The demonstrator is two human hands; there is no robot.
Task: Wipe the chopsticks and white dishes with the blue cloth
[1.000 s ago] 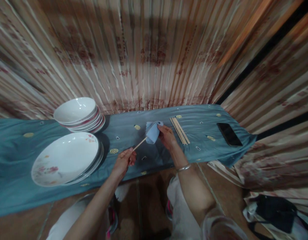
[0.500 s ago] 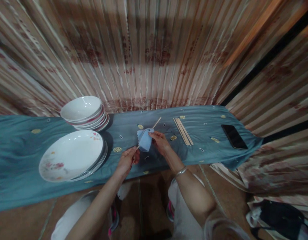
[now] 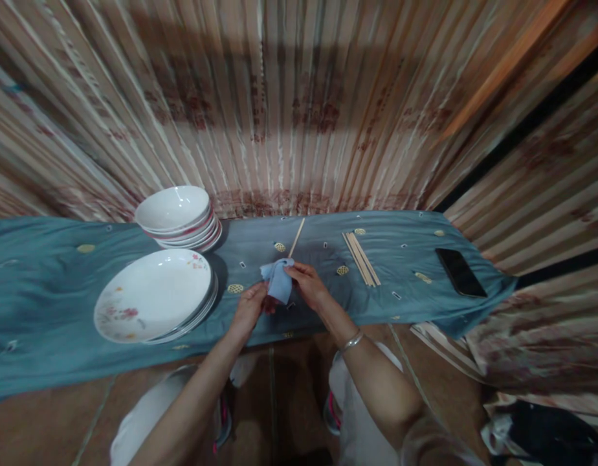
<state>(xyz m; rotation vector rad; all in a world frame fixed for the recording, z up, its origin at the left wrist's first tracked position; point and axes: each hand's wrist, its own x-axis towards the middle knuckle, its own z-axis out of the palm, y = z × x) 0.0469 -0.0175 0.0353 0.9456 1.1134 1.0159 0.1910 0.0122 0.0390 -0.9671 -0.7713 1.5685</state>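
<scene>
My left hand (image 3: 250, 305) pinches the near end of a thin wooden chopstick (image 3: 296, 238), which points away toward the curtain. My right hand (image 3: 306, 282) grips a small light-blue cloth (image 3: 279, 278) wrapped round the stick just beyond the left hand's fingers. Both hands hover over the teal cloth-covered table (image 3: 46, 285), near its front edge. The part of the stick inside the cloth is hidden.
Several more chopsticks (image 3: 361, 258) lie to the right of my hands. A stack of flat floral plates (image 3: 156, 296) and a stack of white bowls (image 3: 178, 216) stand to the left. A dark phone (image 3: 461, 272) lies near the table's right end. A striped curtain hangs behind.
The blue cloth in my right hand has slid down the chopstick toward my left hand, so the far end of the stick now shows beyond it. The view has shifted a little.
</scene>
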